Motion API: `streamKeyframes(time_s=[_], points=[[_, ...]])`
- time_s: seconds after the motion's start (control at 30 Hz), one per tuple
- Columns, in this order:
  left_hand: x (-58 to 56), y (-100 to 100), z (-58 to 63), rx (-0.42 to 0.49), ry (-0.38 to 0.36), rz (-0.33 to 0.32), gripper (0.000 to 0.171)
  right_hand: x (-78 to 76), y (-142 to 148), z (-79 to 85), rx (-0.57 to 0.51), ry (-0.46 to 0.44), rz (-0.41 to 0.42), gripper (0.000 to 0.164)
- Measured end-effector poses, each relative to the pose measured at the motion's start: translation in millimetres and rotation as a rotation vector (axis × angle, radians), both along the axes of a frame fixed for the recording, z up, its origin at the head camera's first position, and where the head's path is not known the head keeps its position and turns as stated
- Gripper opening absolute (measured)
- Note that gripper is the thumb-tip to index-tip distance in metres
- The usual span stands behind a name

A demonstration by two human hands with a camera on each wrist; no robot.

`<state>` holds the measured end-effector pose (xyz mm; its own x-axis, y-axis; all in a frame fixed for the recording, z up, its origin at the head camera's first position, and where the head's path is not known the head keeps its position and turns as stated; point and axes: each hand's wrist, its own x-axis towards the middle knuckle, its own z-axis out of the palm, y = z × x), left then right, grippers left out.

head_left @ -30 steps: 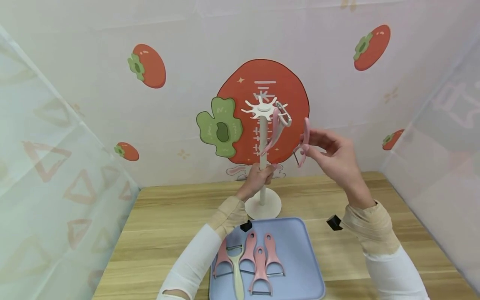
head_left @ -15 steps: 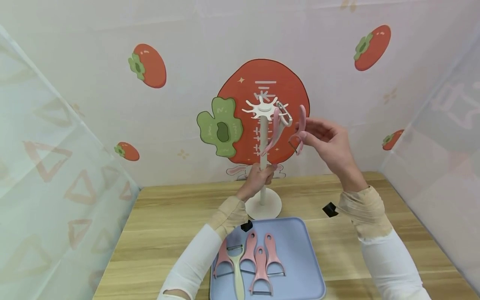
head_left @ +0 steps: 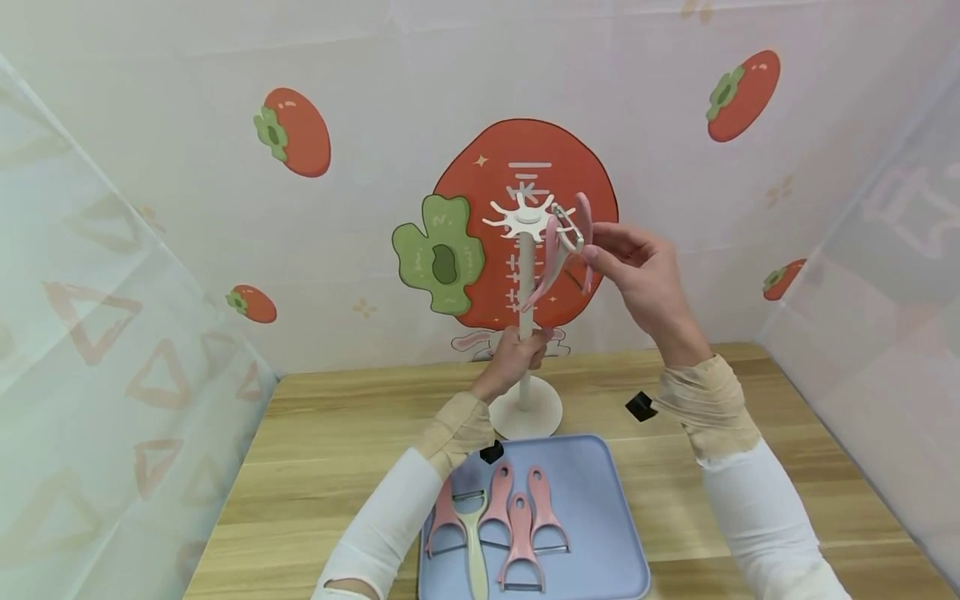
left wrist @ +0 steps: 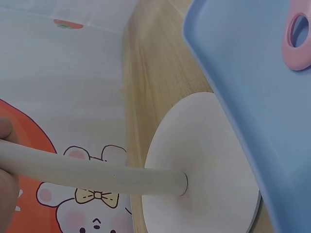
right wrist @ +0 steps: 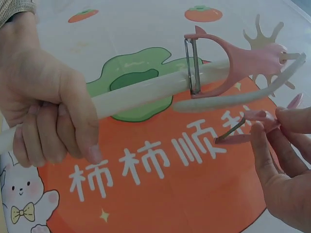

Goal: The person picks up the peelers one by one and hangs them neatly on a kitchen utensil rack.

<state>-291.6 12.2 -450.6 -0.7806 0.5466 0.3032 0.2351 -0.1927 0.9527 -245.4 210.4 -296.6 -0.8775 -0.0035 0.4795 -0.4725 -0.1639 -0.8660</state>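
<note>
My left hand [head_left: 516, 358] grips the pole of a white rack [head_left: 527, 283] with a round base [head_left: 545, 408] and hook arms on top. From the rack hang a pink peeler [right wrist: 248, 60], handle end up, and a cream peeler [right wrist: 238, 100], blade end up. Between thumb and fingers of my right hand [head_left: 647, 279], another pink peeler [head_left: 584, 215] is pinched, handle upward, its blade below. In the head view it overlaps the hanging peelers at the rack's right side. The right wrist view shows its blade end [right wrist: 233, 132] beside the fingertips.
In front of the rack lies a blue tray [head_left: 607, 517]. It holds several pink peelers [head_left: 521, 525] and a cream peeler [head_left: 474, 542]. Wooden tabletop [head_left: 337, 450] extends to both sides. A white cloth backdrop [head_left: 360, 167] with printed persimmons stands behind.
My right hand has carried the pink peeler left and upward, up to the rack's hook arms. The left hand keeps its grip on the pole.
</note>
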Motion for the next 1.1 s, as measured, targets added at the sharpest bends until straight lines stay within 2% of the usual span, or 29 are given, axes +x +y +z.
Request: streamKeyframes(time_s=[0.1, 0.4, 0.93, 1.1], points=[[-0.9, 0, 0.0, -0.005, 0.005, -0.005, 0.038, -2.4, -5, 0.7, 0.003, 0.011, -0.012, 0.038], [-1.3, 0, 0.0, -0.007, 0.002, 0.009, 0.054, -12.2, -17, 3.1, -0.035, 0.033, -0.042, 0.034], [1.3, -1, -2.4, -0.015, 0.015, 0.020, 0.045, -19.6, -26, 3.4, -0.040, 0.026, -0.062, 0.033], [1.1, 0, -1.3, 0.003, 0.018, 0.017, 0.046, -21.9, -28, 3.2, -0.006, 0.014, -0.070, 0.035]])
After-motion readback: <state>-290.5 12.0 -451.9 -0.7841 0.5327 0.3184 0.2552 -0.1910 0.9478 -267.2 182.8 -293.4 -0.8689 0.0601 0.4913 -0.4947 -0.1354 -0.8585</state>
